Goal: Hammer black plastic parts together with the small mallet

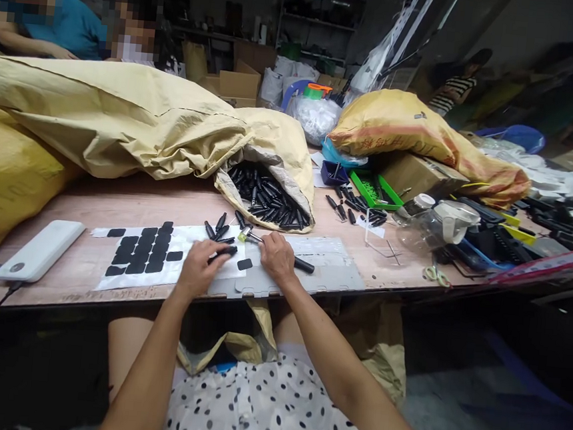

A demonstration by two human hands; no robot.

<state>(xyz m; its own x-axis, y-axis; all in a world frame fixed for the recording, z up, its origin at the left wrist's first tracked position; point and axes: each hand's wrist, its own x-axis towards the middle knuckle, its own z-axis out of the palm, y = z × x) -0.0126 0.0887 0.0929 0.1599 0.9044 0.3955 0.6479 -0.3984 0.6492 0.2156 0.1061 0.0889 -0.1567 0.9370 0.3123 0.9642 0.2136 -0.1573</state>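
My left hand (196, 269) is closed on a black tapered plastic piece (224, 252) above the white sheet. My right hand (277, 257) is wrapped round a small hammer (304, 265); its black handle end sticks out to the right, and its yellowish head points left, towards the left hand. Several more loose black pieces (222, 221) lie just beyond both hands. Rows of black rounded patches (143, 249) cover the white sheet (181, 274) on the left. One single black patch (245, 264) lies between my hands. Under the right hand is a grey board (329, 265).
An open paper sack (299, 149) full of black pieces lies behind my hands. On the left is a white power bank (40, 250) with a cable. To the right are a green tray (376, 191), a clear jar (430, 227) and scissors (436, 275). Other people sit behind.
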